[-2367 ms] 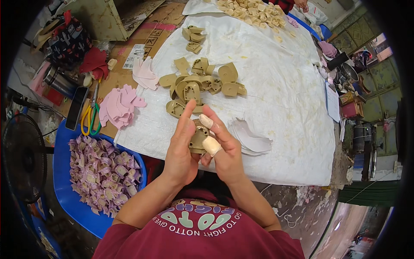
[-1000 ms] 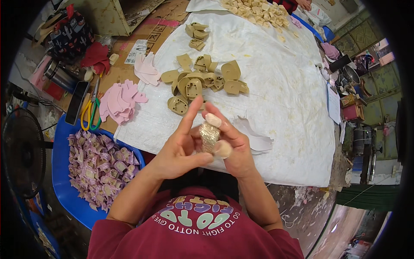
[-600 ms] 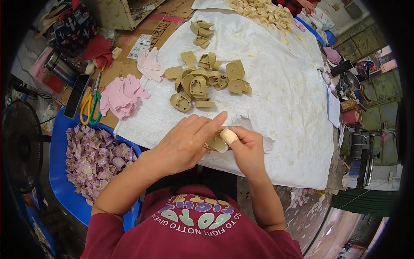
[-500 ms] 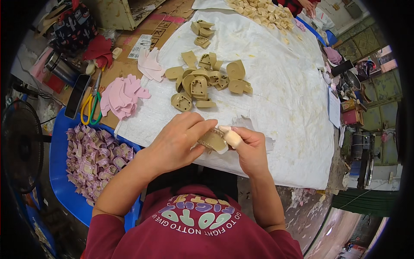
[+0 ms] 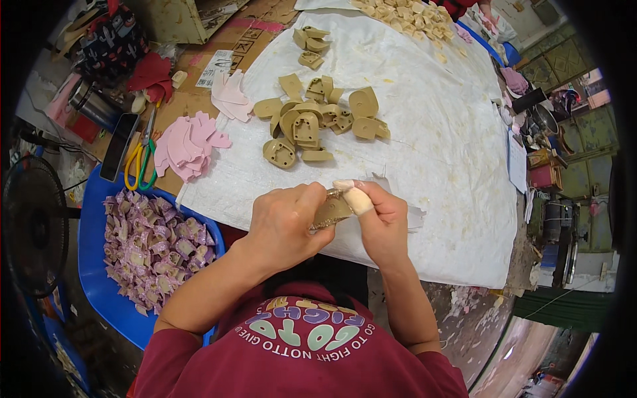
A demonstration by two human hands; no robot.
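Observation:
Above the table's near edge I hold a tan shoe heel (image 5: 330, 212) with a glittery rim between both hands. My left hand (image 5: 286, 219) is closed around its left side, fingers on top and thumb below. On its right side, my right hand (image 5: 386, 222) pinches the upper edge; its thumb and a finger wear cream finger covers (image 5: 359, 201). The fingers partly hide the heel. Beyond my hands lies a loose heap of bare tan heels (image 5: 306, 129), some with their holed side up. A smaller group of heels (image 5: 310, 45) lies farther back.
Pale pink cut pieces (image 5: 187, 147), green-and-yellow-handled scissors (image 5: 138, 164) and a phone (image 5: 122, 147) lie to the left. Below them, a blue tub (image 5: 99, 282) holds many purple glittery wrapped pieces. Cream pieces (image 5: 405, 26) cover the white cloth's (image 5: 451, 166) far end.
Both hands stay on the heel, which has tilted so its pale lower edge no longer shows. My left hand has shifted slightly right and down; the right fingers have moved along the upper edge.

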